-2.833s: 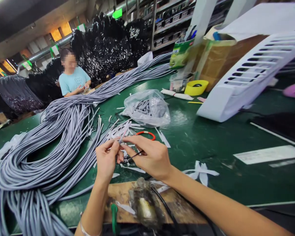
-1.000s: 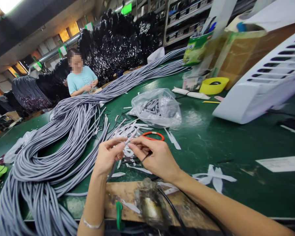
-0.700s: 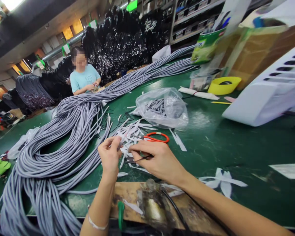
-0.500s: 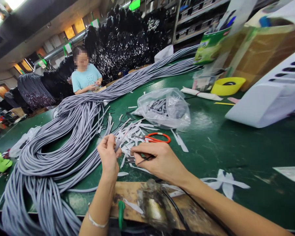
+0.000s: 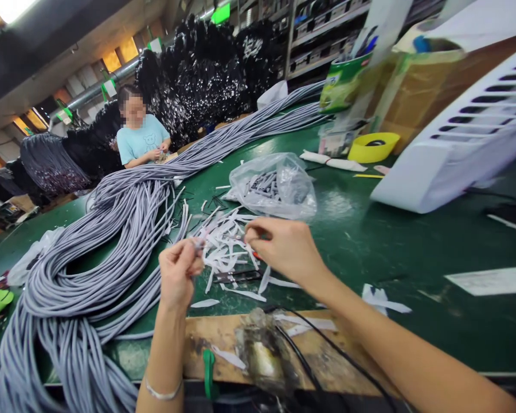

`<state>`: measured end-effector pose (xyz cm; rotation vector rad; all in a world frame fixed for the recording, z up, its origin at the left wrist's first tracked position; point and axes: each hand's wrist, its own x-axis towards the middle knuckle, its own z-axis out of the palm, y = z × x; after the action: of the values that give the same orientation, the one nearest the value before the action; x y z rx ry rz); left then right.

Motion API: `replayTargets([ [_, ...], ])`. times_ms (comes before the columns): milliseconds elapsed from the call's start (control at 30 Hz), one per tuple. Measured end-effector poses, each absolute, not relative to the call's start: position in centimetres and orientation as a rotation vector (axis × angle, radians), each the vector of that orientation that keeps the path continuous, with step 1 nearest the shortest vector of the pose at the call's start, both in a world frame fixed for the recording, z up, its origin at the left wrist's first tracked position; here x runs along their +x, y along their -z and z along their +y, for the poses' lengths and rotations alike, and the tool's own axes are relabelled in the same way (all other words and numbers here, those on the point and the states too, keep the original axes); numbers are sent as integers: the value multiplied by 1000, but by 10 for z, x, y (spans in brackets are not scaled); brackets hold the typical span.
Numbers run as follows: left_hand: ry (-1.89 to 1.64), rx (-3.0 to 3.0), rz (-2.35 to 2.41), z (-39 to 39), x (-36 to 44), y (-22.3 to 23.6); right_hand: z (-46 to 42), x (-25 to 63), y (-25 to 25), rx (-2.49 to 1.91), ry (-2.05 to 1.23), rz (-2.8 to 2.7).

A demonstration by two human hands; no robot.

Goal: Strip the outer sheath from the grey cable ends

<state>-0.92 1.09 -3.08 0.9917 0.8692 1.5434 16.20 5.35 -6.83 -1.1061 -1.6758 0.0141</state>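
Note:
My left hand (image 5: 180, 267) is closed in a pinch on the pale grey end of a cable (image 5: 199, 243); its fingers hide part of it. Just to the right, my right hand (image 5: 284, 244) has thumb and fingers drawn together above the scissors (image 5: 255, 254). Only a bit of their orange-red handle shows below the fingers, and whatever the pinch holds is too small or hidden to name. White strips (image 5: 230, 246) lie heaped between and beyond both hands. A dark, slim tool (image 5: 238, 276) rests on the near side of the heap.
A thick bundle of grey cables (image 5: 64, 269) covers the left of the green table (image 5: 348, 246). Behind the strips is a clear bag (image 5: 275, 186) of small grey pieces. A wooden board (image 5: 206, 338) with a grimy device (image 5: 262, 355) sits in front. A person (image 5: 141, 135) works across the table.
My right hand has left the dark tool, which now lies on the table, and has moved over the scissors. My left hand still pinches the cable end. The view has shifted slightly right.

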Motion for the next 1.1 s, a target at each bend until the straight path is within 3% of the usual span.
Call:
replayTargets([
  [133,-1702,1023,843,15,-15,30,49,173,58,-1178,178,-1289],
  [233,-1655,1076,829,16,-12,33,27,156,51,-958,233,-1221],
  [433,-1543,1104,788,11,-5,38,24,120,47,-723,-492,-1627],
  [667,-1497,1025,821,10,-7,34,50,123,42,-698,-775,-1631],
  [933,-1533,996,744,9,-9,32,84,158,50,-1044,-512,-1325],
  [1100,-1434,1002,750,10,-9,34,63,161,39,-884,-519,-1364],
])
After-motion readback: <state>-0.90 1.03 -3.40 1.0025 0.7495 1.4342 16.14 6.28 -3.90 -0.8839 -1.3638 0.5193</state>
